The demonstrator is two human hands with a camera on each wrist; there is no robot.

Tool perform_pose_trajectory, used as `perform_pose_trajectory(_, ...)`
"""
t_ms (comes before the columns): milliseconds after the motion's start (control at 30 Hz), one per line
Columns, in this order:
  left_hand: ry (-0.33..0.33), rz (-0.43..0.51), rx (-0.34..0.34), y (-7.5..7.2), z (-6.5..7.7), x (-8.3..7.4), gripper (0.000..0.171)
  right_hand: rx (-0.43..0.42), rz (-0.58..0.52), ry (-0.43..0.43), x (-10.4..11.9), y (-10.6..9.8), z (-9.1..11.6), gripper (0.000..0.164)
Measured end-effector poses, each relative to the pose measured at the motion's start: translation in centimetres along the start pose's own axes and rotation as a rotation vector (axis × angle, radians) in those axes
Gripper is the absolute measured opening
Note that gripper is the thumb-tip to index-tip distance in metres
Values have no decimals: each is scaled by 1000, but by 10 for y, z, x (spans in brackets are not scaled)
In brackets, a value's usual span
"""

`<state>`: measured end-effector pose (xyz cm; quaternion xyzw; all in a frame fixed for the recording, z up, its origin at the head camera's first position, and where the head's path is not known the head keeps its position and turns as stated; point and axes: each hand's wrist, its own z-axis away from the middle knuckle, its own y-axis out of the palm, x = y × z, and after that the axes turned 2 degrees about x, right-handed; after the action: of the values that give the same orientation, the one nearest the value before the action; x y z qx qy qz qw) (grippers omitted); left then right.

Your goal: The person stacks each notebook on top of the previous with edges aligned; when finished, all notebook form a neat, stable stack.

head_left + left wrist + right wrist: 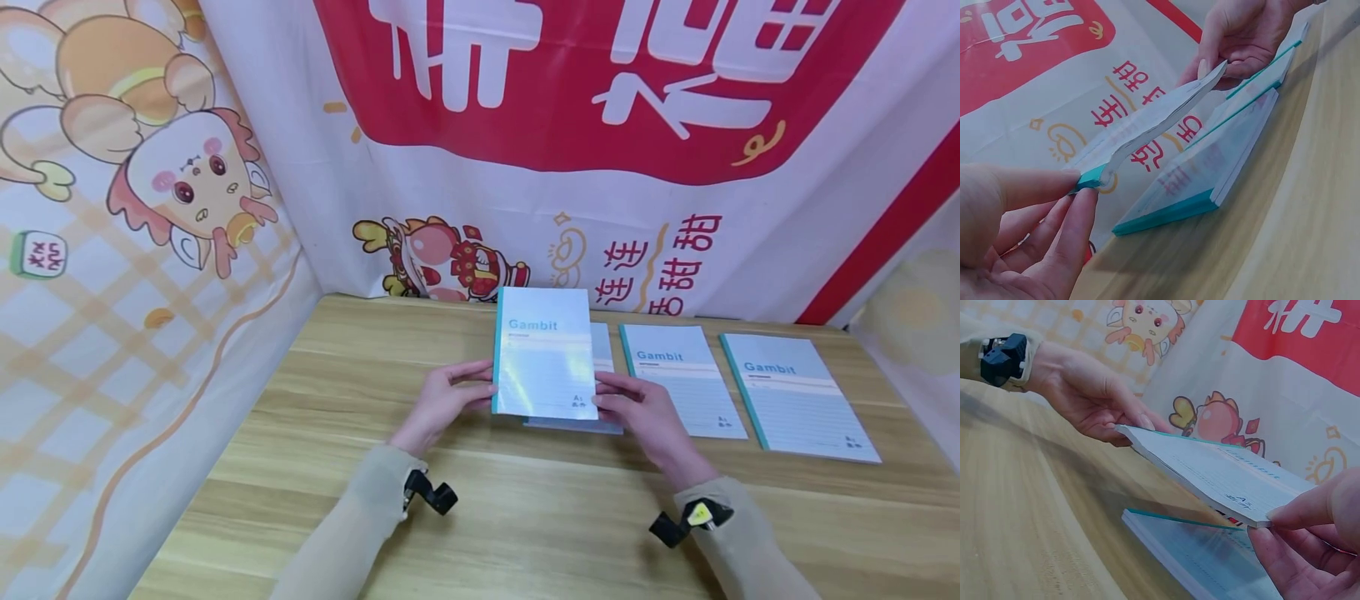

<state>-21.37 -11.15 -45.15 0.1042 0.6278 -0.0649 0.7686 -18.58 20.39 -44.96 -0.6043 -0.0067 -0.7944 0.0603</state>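
A light-blue notebook (pixel 544 354) marked "Gambit" is held in the air between both hands, its teal spine on the left. My left hand (pixel 442 402) pinches the spine edge between thumb and fingers; in the left wrist view that hand (pixel 1029 231) grips the teal corner. At the opposite edge, my right hand (pixel 648 414) pinches the notebook near its lower corner, as the right wrist view shows with thumb on top (pixel 1310 531). Below the raised notebook lies another notebook (pixel 604 350), partly covered by it in the head view and apart from it in both wrist views.
Two more matching notebooks lie to the right, one in the middle (pixel 686 383) and one farther right (pixel 802 400). They rest on a wooden table (pixel 525 517). Behind stands a white and red printed cloth (pixel 315 167); a cartoon-patterned cloth (pixel 90 333) hangs at left.
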Motion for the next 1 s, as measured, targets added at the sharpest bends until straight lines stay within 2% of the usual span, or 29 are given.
perform_pose_trajectory(233,10,18,5,11,-8,-4,46,-16,21,-12,6,-9,2,47)
perform_pose_trajectory(633,38,-64,-26,34,-14,-9,42,-49,155,-30,14,-26,5,51)
perform_pose_trajectory(1000,39,-123,-13,45,-19,-4,40,-34,174,-20,11,-38,7,53)
